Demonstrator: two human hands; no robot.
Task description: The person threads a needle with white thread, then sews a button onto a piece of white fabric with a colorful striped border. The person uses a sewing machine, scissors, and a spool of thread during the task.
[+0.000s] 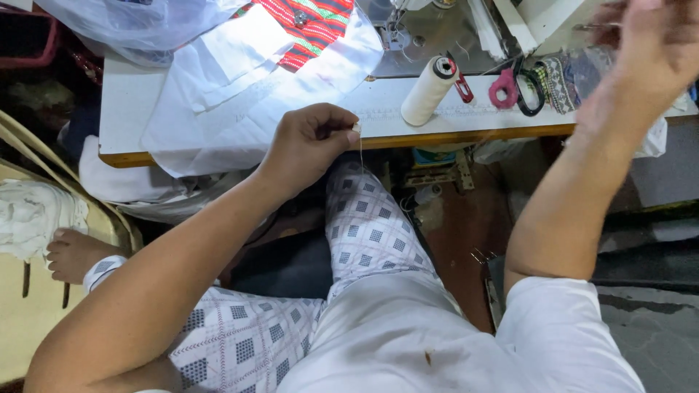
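While the left hand (309, 142) pinches thread (360, 149), the right hand (652, 44) lifts — blurred.

Cream thread spool (428, 92); pink-handled scissors (503, 89); red striped cloth (314, 25); white fabric (218, 102); grey-checked trousers (368, 225).

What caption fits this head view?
Left hand pinches a small white piece with thread; blurred right hand raised above the sewing table.

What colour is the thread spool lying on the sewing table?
Cream-white thread spool, with a dark end; head view.
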